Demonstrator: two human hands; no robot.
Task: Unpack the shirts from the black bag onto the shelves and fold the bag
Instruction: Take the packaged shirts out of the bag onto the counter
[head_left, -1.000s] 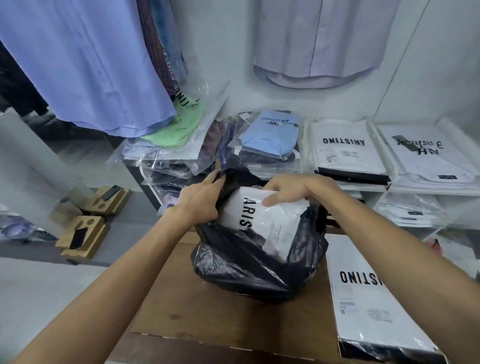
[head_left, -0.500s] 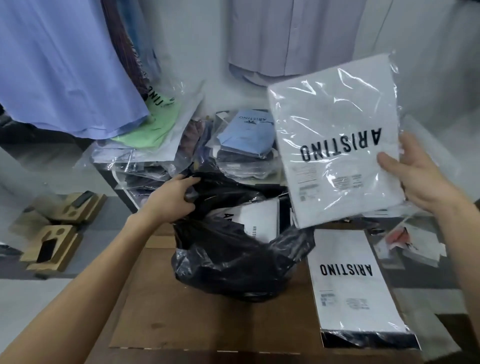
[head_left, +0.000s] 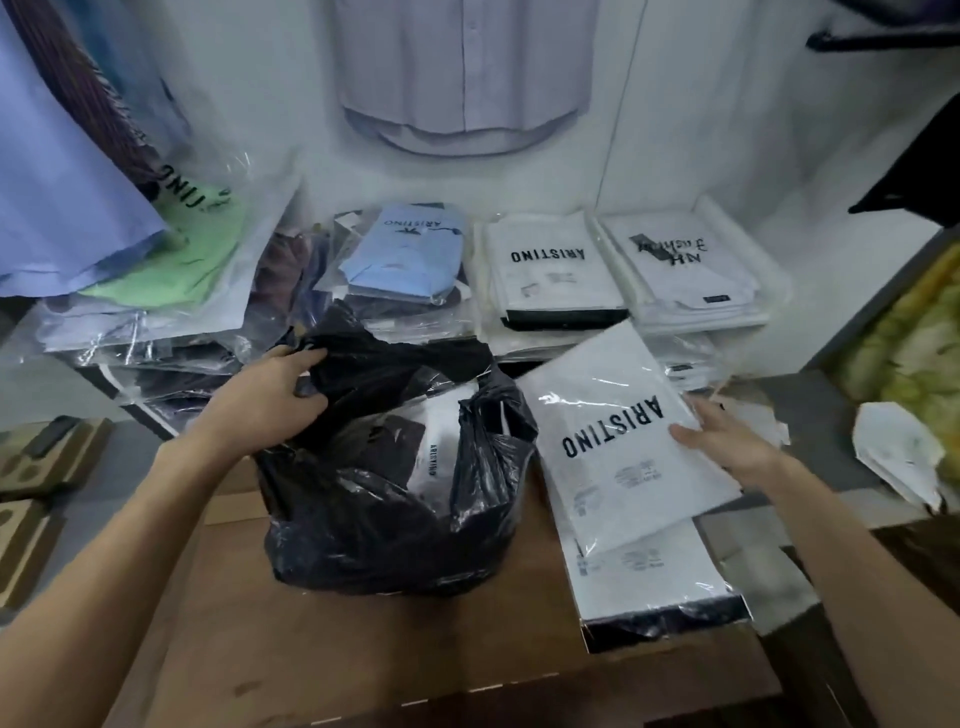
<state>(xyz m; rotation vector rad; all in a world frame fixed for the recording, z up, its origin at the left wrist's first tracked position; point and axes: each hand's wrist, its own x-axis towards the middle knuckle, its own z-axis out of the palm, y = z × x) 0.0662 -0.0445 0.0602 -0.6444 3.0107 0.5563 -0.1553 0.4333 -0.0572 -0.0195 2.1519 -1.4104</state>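
1. As we read from the left edge, cardboard trays (head_left: 36, 467) lie on the floor, and above them a shelf pile of bagged shirts (head_left: 171, 291) sits under hanging blue garments (head_left: 62, 182).
2. Our left hand (head_left: 270, 400) grips the rim of the black bag (head_left: 384, 493), fingers curled round the bunched plastic and holding the mouth open.
3. The bag stands on the brown table (head_left: 363, 649) and is far from empty: at least one white packet (head_left: 436, 441) shows inside the mouth, with dark contents beside it that we cannot identify.
4. Behind the bag, the shelf (head_left: 519, 353) carries a light-blue packed shirt (head_left: 405, 249), then two stacks of white packed shirts (head_left: 556, 265).
5. Right of the bag, our right hand (head_left: 727, 441) holds a white packaged shirt (head_left: 618, 441) by its right edge, thumb on top; the fingers underneath are hidden. It hangs tilted just over another packet (head_left: 660, 582) lying on the table.
6. We judge the unpacking partly done: this shirt is out but not yet shelved, the table packet also waits, more remain bagged, and folding has not begun.
7. At the far right, crumpled white paper (head_left: 898, 447) lies on a lower surface.
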